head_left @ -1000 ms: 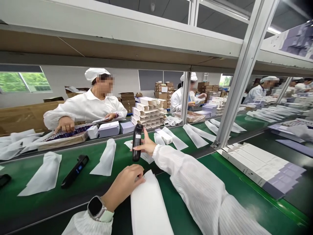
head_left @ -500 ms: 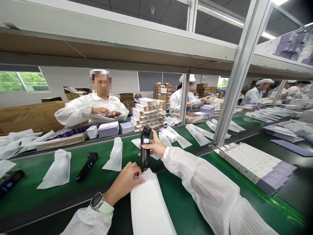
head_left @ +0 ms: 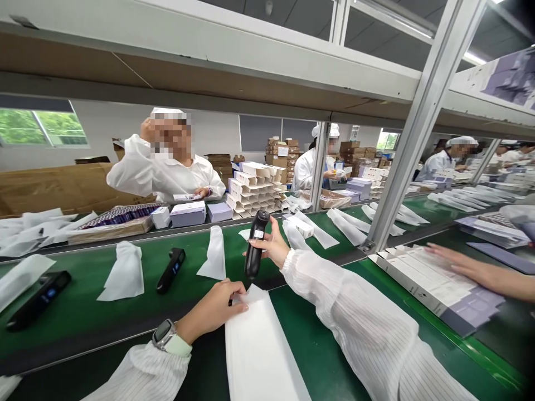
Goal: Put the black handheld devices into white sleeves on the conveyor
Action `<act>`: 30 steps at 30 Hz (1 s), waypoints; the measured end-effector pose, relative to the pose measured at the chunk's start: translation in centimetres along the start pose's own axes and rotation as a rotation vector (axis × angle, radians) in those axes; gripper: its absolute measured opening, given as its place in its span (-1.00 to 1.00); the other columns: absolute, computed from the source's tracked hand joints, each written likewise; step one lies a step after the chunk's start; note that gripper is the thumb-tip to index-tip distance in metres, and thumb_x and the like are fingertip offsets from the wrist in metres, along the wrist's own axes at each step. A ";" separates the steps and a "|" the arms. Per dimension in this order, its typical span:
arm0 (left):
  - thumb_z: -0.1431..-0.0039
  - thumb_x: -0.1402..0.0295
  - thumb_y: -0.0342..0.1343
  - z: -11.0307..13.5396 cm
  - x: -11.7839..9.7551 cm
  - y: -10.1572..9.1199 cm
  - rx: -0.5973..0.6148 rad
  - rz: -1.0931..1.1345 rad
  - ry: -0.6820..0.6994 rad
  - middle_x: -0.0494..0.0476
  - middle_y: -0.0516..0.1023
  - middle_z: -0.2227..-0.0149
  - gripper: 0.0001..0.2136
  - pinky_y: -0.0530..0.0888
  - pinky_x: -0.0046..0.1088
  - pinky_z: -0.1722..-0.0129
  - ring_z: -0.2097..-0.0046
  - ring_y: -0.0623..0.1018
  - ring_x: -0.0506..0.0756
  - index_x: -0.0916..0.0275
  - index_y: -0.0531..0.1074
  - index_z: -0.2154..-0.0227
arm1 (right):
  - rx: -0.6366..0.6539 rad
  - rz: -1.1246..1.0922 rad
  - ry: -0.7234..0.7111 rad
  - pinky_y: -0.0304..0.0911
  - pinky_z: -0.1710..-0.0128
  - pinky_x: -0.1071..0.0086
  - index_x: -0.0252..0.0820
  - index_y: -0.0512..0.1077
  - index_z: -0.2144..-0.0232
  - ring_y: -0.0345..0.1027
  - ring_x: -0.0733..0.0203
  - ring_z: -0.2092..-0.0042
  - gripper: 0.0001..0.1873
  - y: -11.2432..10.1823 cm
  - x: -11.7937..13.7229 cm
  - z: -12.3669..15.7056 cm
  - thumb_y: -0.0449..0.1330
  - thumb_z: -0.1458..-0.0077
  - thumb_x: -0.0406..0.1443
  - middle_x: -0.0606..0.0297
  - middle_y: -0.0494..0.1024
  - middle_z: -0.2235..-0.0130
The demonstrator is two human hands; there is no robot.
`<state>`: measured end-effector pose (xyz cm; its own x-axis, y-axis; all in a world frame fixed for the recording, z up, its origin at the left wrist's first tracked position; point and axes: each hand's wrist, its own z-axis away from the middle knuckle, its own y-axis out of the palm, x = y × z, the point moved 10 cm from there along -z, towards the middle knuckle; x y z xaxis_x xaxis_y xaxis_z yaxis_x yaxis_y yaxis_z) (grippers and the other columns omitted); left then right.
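My right hand (head_left: 273, 245) grips a black handheld device (head_left: 254, 245), held nearly upright with its lower end just above the open top of a white foam pouch (head_left: 261, 351). My left hand (head_left: 217, 306), with a smartwatch on the wrist, pinches the pouch's top edge against the dark table edge. The pouch lies flat and runs toward me. Both my arms wear white striped sleeves.
A green conveyor belt (head_left: 83, 278) carries more black devices (head_left: 170, 270) and white pouches (head_left: 125, 273). Across it a person in white (head_left: 163, 172) sits behind small boxes. Flat white-and-purple cartons (head_left: 438, 284) lie at right, with another person's hand (head_left: 455, 264) on them. A metal post (head_left: 401, 161) stands nearby.
My right hand has brought the device from over the belt down toward the pouch's mouth. Belt items have drifted right. The person opposite raised a hand to the head; another hand appeared at right.
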<state>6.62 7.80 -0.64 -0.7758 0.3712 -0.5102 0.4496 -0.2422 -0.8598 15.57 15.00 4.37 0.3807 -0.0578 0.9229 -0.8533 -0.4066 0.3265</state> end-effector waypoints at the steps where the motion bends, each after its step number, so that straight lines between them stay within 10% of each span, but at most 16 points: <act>1: 0.03 0.17 -0.06 0.0 0.0 -0.1 -0.003 0.003 0.004 0.02 0.33 0.42 -0.78 0.23 -0.47 0.39 0.32 0.34 0.08 0.20 0.33 0.44 | -0.002 -0.001 0.003 0.35 0.41 0.11 0.17 -0.24 0.02 0.40 0.21 0.45 -0.08 0.0 0.1 0.0 0.27 0.28 -0.36 0.40 0.30 0.31; 30: 0.08 0.11 0.04 0.8 -3.0 -4.2 -0.325 -0.146 0.100 0.04 0.22 0.32 -0.72 0.24 -0.31 0.21 0.23 0.21 0.11 0.22 0.32 0.66 | 0.141 0.018 -0.056 0.34 0.43 0.18 0.09 -0.12 0.06 0.34 0.27 0.44 -0.21 2.0 0.2 0.2 0.27 0.27 -0.24 0.46 0.33 0.44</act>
<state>6.73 6.95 4.54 -0.8020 0.4708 -0.3677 0.4674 0.1111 -0.8771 14.07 13.97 5.19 0.3886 -0.1151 0.9142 -0.8031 -0.5288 0.2748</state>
